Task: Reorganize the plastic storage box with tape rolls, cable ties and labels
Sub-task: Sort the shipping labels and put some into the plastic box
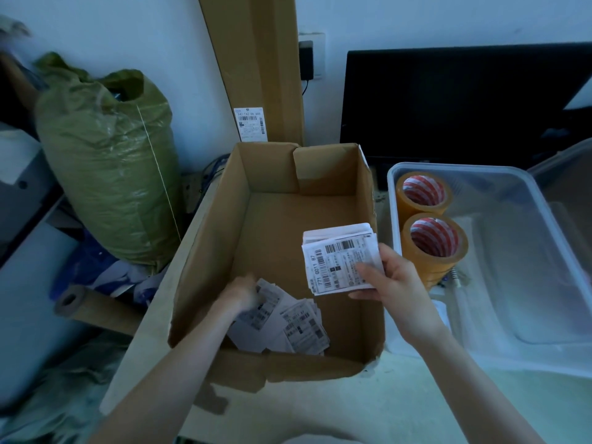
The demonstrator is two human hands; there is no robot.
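Observation:
My right hand [394, 280] holds a stack of white barcode labels [339, 261] above the right side of an open cardboard box [208, 238]. My left hand [242, 298] reaches down into the box and grips loose labels [288, 322] heaped at its near-left corner. To the right stands the clear plastic storage box [512, 251]. Two yellow-brown tape rolls [429, 225] stand on end against its left wall. A few thin white items [456, 280], possibly cable ties, lie beside the nearer roll.
A stuffed green sack [109, 168] stands at the left. A tall flat carton [259, 68] leans on the wall behind the box. A black monitor [464, 104] fills the back right. A cardboard tube [93, 307] lies left of the box.

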